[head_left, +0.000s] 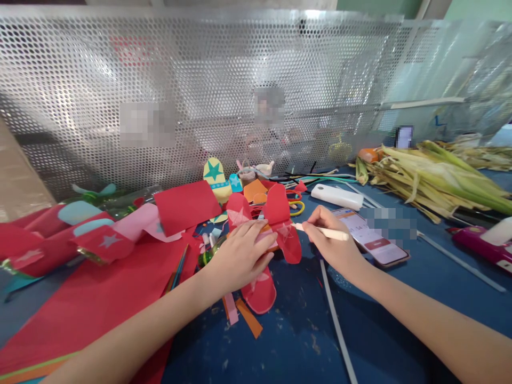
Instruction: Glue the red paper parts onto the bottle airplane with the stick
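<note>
A: Fingers first. Right hand (336, 250)?
B: Thumb and fingers pinch a white pen (338, 234), tip at the edge of a red paper lobe (291, 248) (contact: cannot tell).
A: Left hand (240, 253)?
B: Palm down, fingers slightly parted, laid over the middle of the red pieces.
A: Position of the lobe?
B: Mid-scene, between the hands, above a blue tabletop (304, 330). It bears a pale star. Other red lobes (260, 293) lie around the left hand (whether joined beneath it, cannot tell).
A: Further out?
B: Near side, an orange paper strip (250, 318). Right, a smartphone (374, 237), screen lit, just beside the right hand. Left, a large red paper sheet (92, 304). Far right, corn husks (448, 176). Far side, a perforated metal panel (224, 80).
</note>
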`<control>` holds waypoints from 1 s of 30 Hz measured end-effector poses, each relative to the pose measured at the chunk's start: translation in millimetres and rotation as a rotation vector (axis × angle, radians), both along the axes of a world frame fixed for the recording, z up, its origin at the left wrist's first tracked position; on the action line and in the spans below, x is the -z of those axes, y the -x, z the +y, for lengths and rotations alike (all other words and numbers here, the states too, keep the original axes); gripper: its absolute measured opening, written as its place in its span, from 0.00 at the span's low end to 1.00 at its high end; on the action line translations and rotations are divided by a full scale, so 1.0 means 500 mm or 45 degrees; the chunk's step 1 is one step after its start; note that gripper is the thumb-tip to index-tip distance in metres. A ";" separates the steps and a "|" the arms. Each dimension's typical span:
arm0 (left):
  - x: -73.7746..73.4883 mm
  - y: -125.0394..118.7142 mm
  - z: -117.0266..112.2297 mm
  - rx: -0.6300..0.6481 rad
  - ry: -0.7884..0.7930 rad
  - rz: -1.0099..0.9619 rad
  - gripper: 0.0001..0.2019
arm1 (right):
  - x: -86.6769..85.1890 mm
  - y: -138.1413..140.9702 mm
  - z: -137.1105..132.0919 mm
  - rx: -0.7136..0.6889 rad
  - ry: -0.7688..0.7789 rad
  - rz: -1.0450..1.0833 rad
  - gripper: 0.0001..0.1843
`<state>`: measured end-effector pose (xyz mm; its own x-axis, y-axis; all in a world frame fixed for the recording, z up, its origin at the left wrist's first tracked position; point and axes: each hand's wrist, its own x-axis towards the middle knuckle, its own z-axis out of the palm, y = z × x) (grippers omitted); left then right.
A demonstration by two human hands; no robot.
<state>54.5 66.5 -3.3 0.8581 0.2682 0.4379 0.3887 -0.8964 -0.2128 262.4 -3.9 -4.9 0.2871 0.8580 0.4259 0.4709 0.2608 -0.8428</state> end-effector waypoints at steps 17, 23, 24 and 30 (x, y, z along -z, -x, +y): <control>0.002 0.000 0.003 0.012 -0.007 -0.014 0.14 | 0.005 0.000 -0.003 -0.039 0.061 -0.039 0.11; 0.002 0.000 0.001 0.002 0.002 -0.004 0.14 | 0.005 0.001 0.000 -0.046 0.077 -0.033 0.11; 0.002 0.000 0.001 0.002 -0.003 -0.003 0.14 | 0.005 0.001 0.000 -0.049 0.077 -0.035 0.11; 0.002 0.000 0.001 0.001 -0.017 0.006 0.14 | 0.009 0.000 0.000 -0.062 0.071 -0.026 0.11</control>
